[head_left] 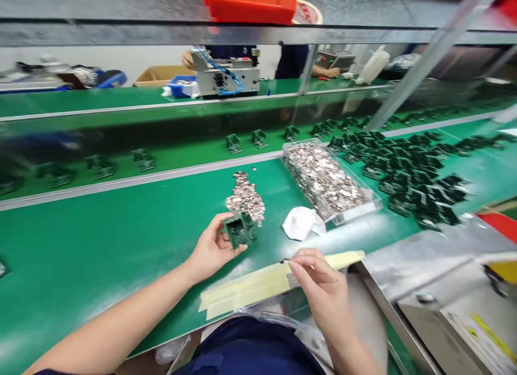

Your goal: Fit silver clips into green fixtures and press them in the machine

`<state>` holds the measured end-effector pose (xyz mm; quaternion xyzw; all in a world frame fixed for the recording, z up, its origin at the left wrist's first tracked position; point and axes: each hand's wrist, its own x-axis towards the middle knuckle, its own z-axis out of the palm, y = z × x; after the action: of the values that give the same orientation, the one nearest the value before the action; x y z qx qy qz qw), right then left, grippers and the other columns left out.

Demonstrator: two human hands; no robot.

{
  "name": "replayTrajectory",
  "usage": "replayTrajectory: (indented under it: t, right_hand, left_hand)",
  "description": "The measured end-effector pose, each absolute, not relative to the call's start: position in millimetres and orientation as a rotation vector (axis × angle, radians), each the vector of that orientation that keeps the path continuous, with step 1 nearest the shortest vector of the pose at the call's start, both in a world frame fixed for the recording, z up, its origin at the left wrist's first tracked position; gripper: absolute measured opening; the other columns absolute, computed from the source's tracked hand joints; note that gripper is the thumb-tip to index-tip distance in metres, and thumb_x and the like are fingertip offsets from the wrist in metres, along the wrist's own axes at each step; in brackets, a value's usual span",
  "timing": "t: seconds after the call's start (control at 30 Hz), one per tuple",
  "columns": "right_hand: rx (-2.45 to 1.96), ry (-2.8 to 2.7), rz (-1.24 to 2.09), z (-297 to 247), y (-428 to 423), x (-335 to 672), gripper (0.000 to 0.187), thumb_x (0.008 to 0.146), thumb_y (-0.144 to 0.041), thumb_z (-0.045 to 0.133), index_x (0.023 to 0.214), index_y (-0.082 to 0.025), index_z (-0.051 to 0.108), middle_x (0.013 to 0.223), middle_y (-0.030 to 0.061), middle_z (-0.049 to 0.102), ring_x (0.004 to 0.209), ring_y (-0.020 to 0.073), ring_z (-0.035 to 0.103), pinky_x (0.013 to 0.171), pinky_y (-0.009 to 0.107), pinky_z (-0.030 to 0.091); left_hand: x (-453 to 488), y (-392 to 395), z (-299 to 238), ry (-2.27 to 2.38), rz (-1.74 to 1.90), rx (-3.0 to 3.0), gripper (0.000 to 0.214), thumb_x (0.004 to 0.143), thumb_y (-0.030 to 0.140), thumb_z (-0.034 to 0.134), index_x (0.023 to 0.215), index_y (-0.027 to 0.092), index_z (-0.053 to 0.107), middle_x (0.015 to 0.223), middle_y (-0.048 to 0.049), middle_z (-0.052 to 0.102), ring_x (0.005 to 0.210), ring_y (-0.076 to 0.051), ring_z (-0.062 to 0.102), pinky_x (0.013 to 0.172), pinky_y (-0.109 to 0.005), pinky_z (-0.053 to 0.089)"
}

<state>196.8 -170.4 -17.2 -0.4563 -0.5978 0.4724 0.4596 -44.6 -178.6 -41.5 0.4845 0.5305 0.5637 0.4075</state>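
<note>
My left hand (212,248) is closed on a small green circuit-board part (240,229), holding it just above the green bench mat (92,245). My right hand (321,289) pinches a small thin metal piece (287,262) between thumb and fingers, over a strip of yellowish tape (258,286) at the bench edge. A loose heap of small metal pieces (245,197) lies just beyond the green part.
A clear tray (374,202) full of metal pieces stands to the right, with a crumpled white cloth (301,223) beside it. Several green parts (407,173) are spread at the far right and along the conveyor belt (161,148). Other people work across the line near a machine (226,76).
</note>
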Motion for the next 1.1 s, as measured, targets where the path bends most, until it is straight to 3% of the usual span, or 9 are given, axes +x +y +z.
replayTrajectory:
  t: [0.2, 0.4, 0.57, 0.7, 0.9, 1.1]
  right_hand:
    - [-1.261, -1.386, 0.912, -13, -181, 213, 0.01, 0.082, -0.029, 0.068, 0.075, -0.022, 0.072, 0.103, 0.0084, 0.062, 0.103, 0.0242, 0.059, 0.09, 0.036, 0.047]
    - [-1.316, -1.38, 0.837, -24, -187, 220, 0.008, 0.083, -0.025, 0.065, 0.079, -0.024, 0.072, 0.111, 0.0076, 0.06, 0.108, 0.0227, 0.058, 0.094, 0.036, 0.046]
    - [-1.352, -1.409, 0.79, -26, -186, 217, 0.011, 0.083, -0.028, 0.066, 0.075, -0.022, 0.07, 0.105, 0.0083, 0.06, 0.103, 0.0232, 0.059, 0.09, 0.036, 0.049]
    - [-1.348, -1.405, 0.778, -29, -186, 216, 0.013, 0.083, -0.028, 0.066, 0.072, -0.021, 0.066, 0.099, 0.0073, 0.06, 0.097, 0.0221, 0.06, 0.083, 0.034, 0.051]
    - [-1.235, -1.206, 1.044, -34, -189, 215, 0.01, 0.086, -0.029, 0.065, 0.083, -0.02, 0.063, 0.089, 0.0047, 0.063, 0.083, 0.0178, 0.061, 0.072, 0.028, 0.053]
    - [-1.172, -1.017, 1.207, -30, -186, 213, 0.018, 0.075, -0.032, 0.076, 0.071, -0.019, 0.064, 0.076, 0.0016, 0.063, 0.069, 0.0151, 0.061, 0.062, 0.025, 0.054]
  left_hand:
    - [46, -169, -26, 0.9, 1.216, 1.15, 0.048, 0.071, 0.019, 0.078, 0.112, 0.024, 0.052, 0.093, -0.0009, 0.067, 0.078, -0.013, 0.068, 0.067, -0.021, 0.056]
    - [64, -172, -37, 0.827, 1.16, 1.184, 0.043, 0.078, 0.02, 0.073, 0.116, 0.026, 0.053, 0.096, -0.0019, 0.066, 0.084, -0.013, 0.065, 0.07, -0.019, 0.053]
    - [63, -176, -40, 0.859, 1.137, 1.227, 0.037, 0.083, 0.025, 0.069, 0.116, 0.027, 0.054, 0.095, -0.0024, 0.066, 0.085, -0.015, 0.064, 0.073, -0.024, 0.053]
    - [64, -177, -44, 0.931, 1.138, 1.279, 0.029, 0.086, 0.03, 0.064, 0.114, 0.028, 0.055, 0.086, -0.0013, 0.063, 0.073, -0.015, 0.06, 0.066, -0.025, 0.051]
    - [67, -178, -45, 0.988, 1.118, 1.255, 0.029, 0.088, 0.035, 0.061, 0.114, 0.027, 0.053, 0.082, -0.0019, 0.061, 0.069, -0.015, 0.058, 0.061, -0.025, 0.051]
    - [68, -180, -40, 1.068, 1.105, 1.284, 0.031, 0.083, 0.037, 0.067, 0.111, 0.028, 0.057, 0.074, -0.0007, 0.058, 0.063, -0.015, 0.056, 0.057, -0.024, 0.05]
